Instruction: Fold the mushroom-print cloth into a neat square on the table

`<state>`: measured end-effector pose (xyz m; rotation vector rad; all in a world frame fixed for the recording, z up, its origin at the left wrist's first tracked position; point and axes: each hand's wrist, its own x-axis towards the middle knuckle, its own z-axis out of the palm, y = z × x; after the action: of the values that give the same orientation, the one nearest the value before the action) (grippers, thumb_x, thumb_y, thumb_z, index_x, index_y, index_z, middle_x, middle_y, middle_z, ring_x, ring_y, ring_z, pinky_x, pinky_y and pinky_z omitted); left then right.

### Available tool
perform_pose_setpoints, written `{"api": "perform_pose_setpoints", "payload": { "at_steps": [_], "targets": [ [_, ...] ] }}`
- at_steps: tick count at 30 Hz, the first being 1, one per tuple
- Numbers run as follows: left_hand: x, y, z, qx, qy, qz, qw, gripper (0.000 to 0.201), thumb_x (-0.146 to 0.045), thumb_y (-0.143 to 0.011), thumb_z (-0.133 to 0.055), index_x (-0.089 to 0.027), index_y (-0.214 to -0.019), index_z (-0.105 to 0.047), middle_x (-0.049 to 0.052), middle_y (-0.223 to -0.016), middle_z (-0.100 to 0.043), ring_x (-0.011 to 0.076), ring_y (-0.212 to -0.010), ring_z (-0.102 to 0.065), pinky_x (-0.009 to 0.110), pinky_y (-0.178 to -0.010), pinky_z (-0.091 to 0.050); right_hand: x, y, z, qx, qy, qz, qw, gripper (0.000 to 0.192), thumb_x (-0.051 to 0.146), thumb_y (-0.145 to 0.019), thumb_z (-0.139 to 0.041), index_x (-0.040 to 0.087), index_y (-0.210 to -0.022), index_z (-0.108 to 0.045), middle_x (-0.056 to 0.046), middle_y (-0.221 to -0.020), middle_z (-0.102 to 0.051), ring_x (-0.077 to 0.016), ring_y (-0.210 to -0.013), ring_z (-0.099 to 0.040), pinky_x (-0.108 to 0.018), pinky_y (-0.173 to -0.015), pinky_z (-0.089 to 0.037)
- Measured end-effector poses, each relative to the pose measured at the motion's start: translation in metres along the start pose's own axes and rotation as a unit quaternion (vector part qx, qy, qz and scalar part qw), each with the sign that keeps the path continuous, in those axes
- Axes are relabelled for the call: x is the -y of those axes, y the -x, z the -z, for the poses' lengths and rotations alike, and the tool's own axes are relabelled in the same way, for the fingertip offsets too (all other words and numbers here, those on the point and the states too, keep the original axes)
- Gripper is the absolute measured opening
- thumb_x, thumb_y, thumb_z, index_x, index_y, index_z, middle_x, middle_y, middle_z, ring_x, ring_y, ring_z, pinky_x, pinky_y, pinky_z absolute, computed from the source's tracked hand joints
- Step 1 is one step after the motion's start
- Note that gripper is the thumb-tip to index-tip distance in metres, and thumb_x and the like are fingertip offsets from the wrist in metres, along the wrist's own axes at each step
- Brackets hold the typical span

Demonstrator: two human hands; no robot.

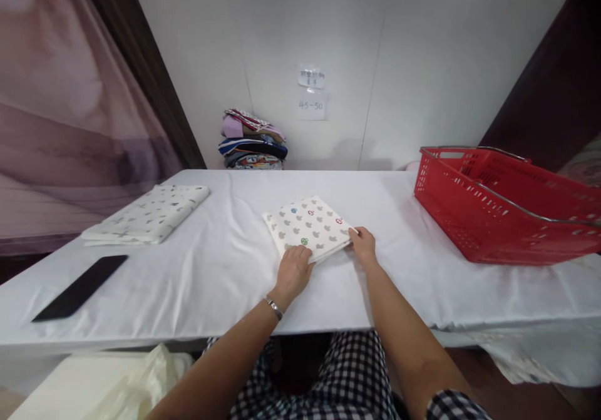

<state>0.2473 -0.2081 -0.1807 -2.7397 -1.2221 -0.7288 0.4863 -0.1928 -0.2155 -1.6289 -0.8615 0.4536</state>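
Both hands rest on a folded patterned cloth [307,226] lying near the middle of the white-covered desk [225,270]. The left hand [293,271] lies flat, fingers spread over the cloth's near corner, gripping nothing. The right hand [364,245] touches the cloth's right corner, fingertips pinching its edge.

Two paper notes are stuck to the wall behind; the lower note [311,107] reads "45-50", while the upper note [312,76] is too small to read.

Bare desk surface lies on every side of the cloth. A second folded cloth [148,215] and a dark flat slab [81,287] sit well apart to the left, a red basket [502,207] well apart to the right, and a stack of folded fabrics [252,141] at the far edge against the wall.
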Motion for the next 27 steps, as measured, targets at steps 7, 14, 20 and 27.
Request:
{"api": "perform_pose_setpoints", "payload": {
  "at_steps": [7,14,20,27],
  "targets": [
    [-0.001,0.004,0.009,-0.02,0.033,0.042,0.998,0.02,-0.035,-0.085,-0.053,-0.02,-0.098,-0.055,0.006,-0.096,-0.059,0.022,-0.094,-0.051,0.036,-0.08,-0.039,0.009,0.004,0.005,0.043,-0.025,-0.013,0.999,0.043,0.056,-0.072,-0.053,0.015,-0.083,-0.064,0.003,-0.055,-0.053,-0.0101,-0.046,-0.045,-0.021,-0.043,-0.036],
    [-0.025,-0.034,0.008,0.055,0.005,0.032,0.998,0.017,-0.031,-0.084,-0.055,-0.02,-0.098,-0.057,0.006,-0.098,-0.057,0.0222,-0.094,-0.05,0.036,-0.079,-0.038,0.018,0.007,0.009,0.052,-0.031,-0.041,0.997,0.046,0.059,-0.073,-0.053,0.016,-0.086,-0.063,0.003,-0.05,-0.053,-0.01,-0.039,-0.046,-0.022,-0.042,-0.038],
    [-0.042,-0.059,-0.008,0.077,0.002,0.022,0.997,0.024,-0.036,-0.083,-0.056,-0.019,-0.099,-0.057,0.007,-0.099,-0.057,0.0232,-0.096,-0.049,0.035,-0.079,-0.038,0.017,0.006,0.009,0.067,-0.072,-0.045,0.994,0.041,0.055,-0.074,-0.053,0.017,-0.085,-0.062,0.004,-0.049,-0.053,-0.0103,-0.037,-0.046,-0.022,-0.04,-0.036],
    [-0.05,-0.075,-0.025,0.071,-0.013,0.007,0.997,0.019,-0.034,-0.085,-0.054,-0.017,-0.091,-0.057,0.008,-0.098,-0.056,0.0234,-0.097,-0.049,0.037,-0.082,-0.037,0.016,0.003,0.008,0.068,-0.082,-0.045,0.993,0.04,0.056,-0.075,-0.051,0.017,-0.076,-0.06,0.005,-0.046,-0.049,-0.0105,-0.037,-0.045,-0.022,-0.039,-0.034]
  ]
}}
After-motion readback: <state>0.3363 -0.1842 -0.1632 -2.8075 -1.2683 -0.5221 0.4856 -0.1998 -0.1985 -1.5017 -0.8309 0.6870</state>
